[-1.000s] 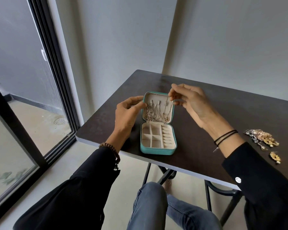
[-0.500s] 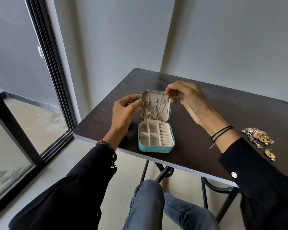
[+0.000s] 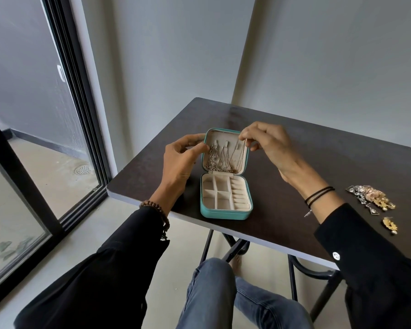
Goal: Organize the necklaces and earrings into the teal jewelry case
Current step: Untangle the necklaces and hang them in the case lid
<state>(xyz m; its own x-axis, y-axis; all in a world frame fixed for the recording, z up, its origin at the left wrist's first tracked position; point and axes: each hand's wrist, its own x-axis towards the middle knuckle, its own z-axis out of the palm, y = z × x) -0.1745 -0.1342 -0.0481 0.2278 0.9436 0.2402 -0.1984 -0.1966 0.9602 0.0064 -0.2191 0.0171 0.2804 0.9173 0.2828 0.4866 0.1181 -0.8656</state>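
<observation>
The right hand [image 3: 267,144] pinches the necklace [image 3: 241,155] at the lid's right hook, chain hanging down; the left hand [image 3: 179,162] grips the teal case [image 3: 223,214] lid.

Soft daylight from left window [image 3: 33,138]; sharp focus; wide-angle edge bending

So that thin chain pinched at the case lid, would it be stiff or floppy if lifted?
Probably very floppy: the chain hangs limp from the right hand's pinch, draping down the lid. Likely light too, since a mere pinch holds it up. It could tangle, hanging close beside the other necklaces.
</observation>
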